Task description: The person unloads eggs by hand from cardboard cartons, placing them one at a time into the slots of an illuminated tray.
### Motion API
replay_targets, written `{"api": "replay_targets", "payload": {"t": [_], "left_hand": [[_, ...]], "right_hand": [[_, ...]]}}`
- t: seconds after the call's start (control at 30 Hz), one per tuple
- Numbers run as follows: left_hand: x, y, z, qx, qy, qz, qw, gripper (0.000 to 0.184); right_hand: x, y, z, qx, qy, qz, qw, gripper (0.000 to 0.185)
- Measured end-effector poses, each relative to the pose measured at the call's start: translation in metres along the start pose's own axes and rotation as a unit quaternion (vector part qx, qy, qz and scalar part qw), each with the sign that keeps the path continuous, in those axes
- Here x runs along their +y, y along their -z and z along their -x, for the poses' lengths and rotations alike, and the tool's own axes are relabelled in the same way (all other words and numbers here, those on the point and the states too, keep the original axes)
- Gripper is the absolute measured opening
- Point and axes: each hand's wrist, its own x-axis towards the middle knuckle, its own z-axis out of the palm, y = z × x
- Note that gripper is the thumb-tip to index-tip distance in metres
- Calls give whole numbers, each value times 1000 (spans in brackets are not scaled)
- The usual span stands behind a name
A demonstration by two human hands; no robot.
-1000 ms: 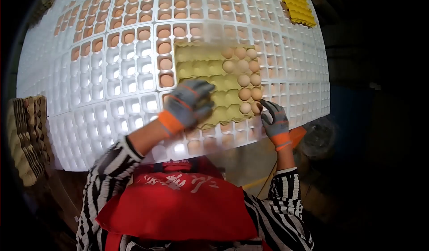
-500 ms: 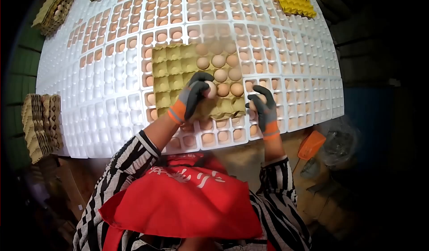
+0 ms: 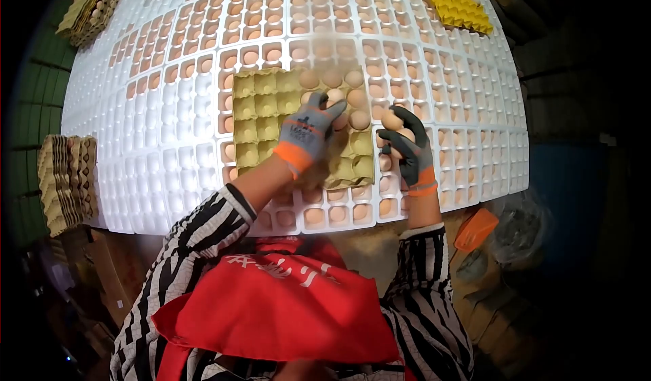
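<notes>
Right grip (image 3: pixel 414 154) is curled around eggs (image 3: pixel 391 120), just beside the cardboard tray (image 3: pixel 256 128). Left grip (image 3: pixel 307 133) is bent over other eggs (image 3: pixel 335 97) in this tray; I cannot tell whether it pinches one.

There is room for a hand to pass over the white trays (image 3: pixel 150 168) on the left, up to the brown stack (image 3: pixel 66 184). The left hand (image 3: pixel 310 128) blocks the egg tray's (image 3: pixel 268 104) middle; the right hand (image 3: pixel 411 151) blocks its right side.

R hand (image 3: pixel 415 158) now w/ extra eggs (image 3: pixel 391 120), pulp tray (image 3: pixel 258 128) has fewer.
</notes>
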Motion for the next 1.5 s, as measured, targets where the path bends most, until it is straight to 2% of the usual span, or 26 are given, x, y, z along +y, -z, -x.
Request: {"api": "replay_targets", "payload": {"t": [0.07, 0.13, 0.2, 0.23, 0.33, 0.37, 0.43, 0.47, 0.5, 0.53, 0.6, 0.67, 0.73, 0.77, 0.87, 0.93, 1.03, 1.1, 1.17, 1.23, 1.27, 1.3, 1.37, 1.4, 1.47, 1.5], "left_hand": [[-3, -8, -12, -40, -7, -56, 998, 41], [6, -7, -19, -84, -16, -77, 993, 36], [-4, -34, -28, -110, -34, -173, 978, 33], [12, -20, -31, -153, -31, -191, 969, 23], [1, -34, -31, -92, -60, -164, 980, 31], [-1, -27, -32, -100, -30, -151, 983, 32], [-17, 7, -18, -70, 7, -43, 997, 35], [-25, 38, -9, -75, 29, 0, 997, 42], [-46, 51, 3, -8, 58, 17, 998, 47], [-68, 64, 19, 57, 83, 33, 994, 51], [-131, 105, 55, 100, 179, 205, 957, 52], [-208, 140, 90, 191, 199, 77, 958, 51], [-269, 178, 121, 240, 251, 41, 937, 49], [-288, 201, 131, 231, 279, 1, 932, 48], [-349, 233, 143, 256, 292, -38, 921, 48], [-360, 239, 130, 271, 285, -27, 919, 46], [-391, 220, 112, 165, 299, -114, 933, 47], [-404, 215, 109, 65, 309, -140, 938, 44], [-410, 224, 116, 47, 297, -122, 946, 39], [-416, 238, 123, 50, 273, -96, 956, 39], [-418, 247, 123, 68, 265, -60, 960, 39], [-427, 251, 127, 153, 260, 35, 953, 38], [-460, 246, 131, 292, 204, 103, 929, 41], [-470, 247, 133, 335, 177, 121, 917, 42], [-480, 241, 135, 361, 150, 151, 908, 41], [-487, 234, 136, 358, 137, 93, 919, 39]], "right_hand": [[15, -1, -27, -24, 139, 253, 957, 49], [5, -25, -30, 8, 215, 525, 823, 57], [0, -44, -33, -9, 101, 664, 740, 58], [12, -41, -36, 7, 111, 659, 744, 57], [23, -34, -38, 55, 181, 564, 804, 53], [14, -35, -32, 68, 117, 472, 871, 53], [41, -5, -39, 88, 116, 272, 951, 45], [7, -30, -23, 98, 76, 250, 960, 45], [13, -26, -27, 78, 151, 326, 930, 43], [6, -47, -24, 84, 97, 292, 948, 43], [-6, -97, -28, -3, 210, 362, 908, 43], [2, -165, -41, -82, 228, 316, 917, 48], [3, -243, -49, -111, 302, 405, 856, 55], [4, -285, -57, -141, 224, 368, 891, 54], [35, -389, -97, -178, 235, 358, 886, 51], [45, -447, -116, -151, 286, 443, 837, 50], [59, -505, -140, -140, 218, 606, 752, 43], [81, -503, -151, -123, 232, 538, 801, 42], [76, -495, -154, -122, 223, 410, 876, 37], [91, -469, -166, -126, 1, 152, 980, 33], [95, -456, -169, -104, -56, 67, 991, 34], [94, -447, -170, -93, -46, 45, 994, 35], [108, -424, -180, -86, 97, 142, 981, 37], [86, -432, -172, -52, -17, -26, 998, 34], [91, -438, -173, -11, 45, -62, 997, 32], [98, -438, -175, -10, 134, 80, 988, 32]]}}
